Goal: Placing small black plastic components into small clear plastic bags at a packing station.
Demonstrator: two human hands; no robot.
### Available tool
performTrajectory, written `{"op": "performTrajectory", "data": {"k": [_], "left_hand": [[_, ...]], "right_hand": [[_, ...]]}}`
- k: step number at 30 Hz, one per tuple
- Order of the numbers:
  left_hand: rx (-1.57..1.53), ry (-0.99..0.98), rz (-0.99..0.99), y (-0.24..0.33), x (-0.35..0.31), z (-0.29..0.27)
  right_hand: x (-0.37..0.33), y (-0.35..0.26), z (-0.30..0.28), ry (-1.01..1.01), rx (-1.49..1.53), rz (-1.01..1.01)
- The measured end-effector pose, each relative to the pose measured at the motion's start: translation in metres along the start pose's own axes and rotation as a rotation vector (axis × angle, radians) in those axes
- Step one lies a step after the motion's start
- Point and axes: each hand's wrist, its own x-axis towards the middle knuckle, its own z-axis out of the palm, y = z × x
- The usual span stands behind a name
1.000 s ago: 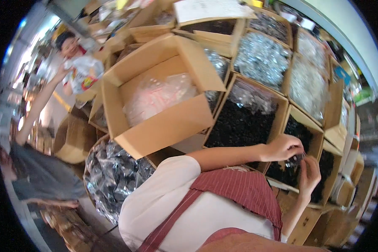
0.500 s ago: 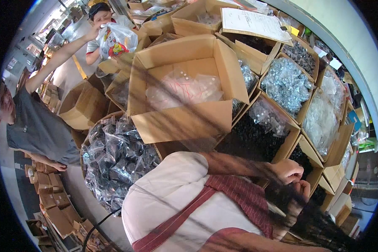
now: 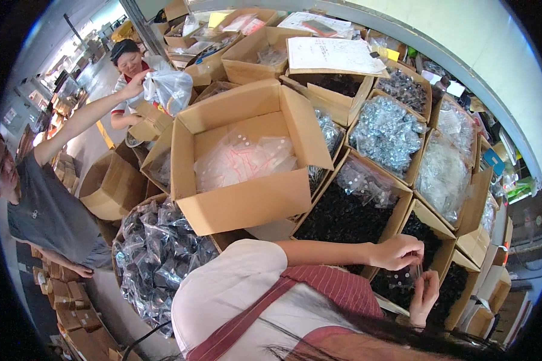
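Note:
My left hand is closed, its fingertips pinching the upper edge of a small clear plastic bag with white dots. Just below and to the right, my right hand grips the same bag's side between thumb and fingers. What the bag contains is hard to make out against the dark background. Both hands are above cardboard boxes of small black parts. In the box beyond lie clear bags with white dots, on top of the black parts.
A large open carton of clear, red-edged bags stands in front. Filled bags heap up at left. More boxes hold clear packets. A co-worker in grey holds out a plastic bag near another person.
My hands have moved apart slightly, and the clear bag now shows between them. Hair strands no longer cross the large carton. The view has shifted; the far person now holds a small carton.

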Motion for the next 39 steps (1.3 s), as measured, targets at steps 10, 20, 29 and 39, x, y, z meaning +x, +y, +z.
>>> {"op": "performTrajectory", "data": {"k": [10,20,29,39], "left_hand": [[-0.027,-0.034,-0.015,0.004,0.002,0.0],[0.004,0.003,-0.105,0.005,-0.003,0.004],[-0.385,0.079,-0.466,0.025,0.009,0.015],[-0.488,-0.068,-0.966,0.034,-0.004,0.021]], "right_hand": [[-0.015,-0.002,-0.007,0.028,-0.057,-0.072],[-0.017,0.026,-0.016,0.012,0.098,0.052],[-0.012,0.026,0.009,-0.149,0.664,0.233],[0.014,0.03,0.011,0.031,0.552,0.07]]}}
